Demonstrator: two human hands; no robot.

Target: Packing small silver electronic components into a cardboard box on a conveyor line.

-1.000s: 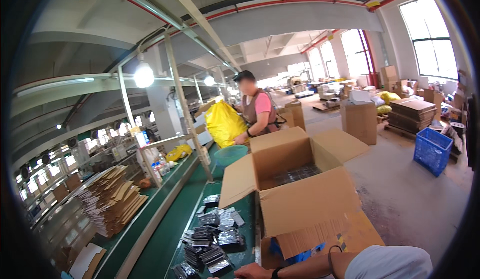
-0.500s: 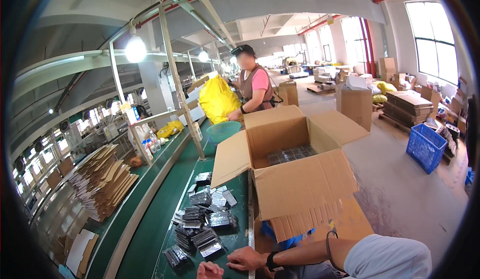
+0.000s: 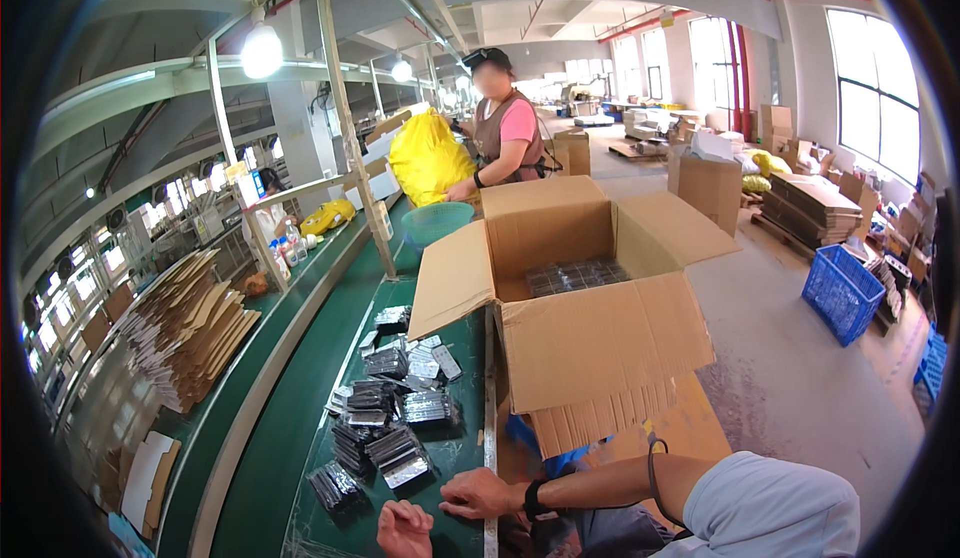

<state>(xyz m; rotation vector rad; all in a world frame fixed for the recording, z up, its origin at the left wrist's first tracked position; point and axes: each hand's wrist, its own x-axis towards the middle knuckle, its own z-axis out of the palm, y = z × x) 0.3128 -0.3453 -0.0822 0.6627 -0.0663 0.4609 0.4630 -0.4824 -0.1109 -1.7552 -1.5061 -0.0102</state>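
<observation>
Both of my hands rest at the near end of the green belt [image 3: 335, 478]. My left hand [image 3: 405, 530] is at the lower edge, its fingers loosely curled and slightly apart, with nothing visible in them. Beside it, my right hand [image 3: 483, 495] lies palm down at the belt's edge, fingers bent and no object showing. Just beyond them are several bundles of flat dark pieces in shiny clear wrap; the closest are one bundle [image 3: 335, 485] and another bundle [image 3: 400, 456]. An open cardboard box [image 3: 600, 333] stands to the right, with rows of similar wrapped dark pieces [image 3: 577, 276] inside.
Across the box, a co-worker [image 3: 510, 138] handles a yellow sack [image 3: 430, 158] beside a green basin [image 3: 437, 222]. Flattened cardboard [image 3: 200, 333] is stacked at left. A metal post [image 3: 350, 123] rises beside the belt. A blue crate [image 3: 842, 295] sits on the floor at right.
The view has tilted downward a little, so the belt and box appear higher. Both hands stay by the bundles in nearly the same pose. The co-worker still holds the yellow sack.
</observation>
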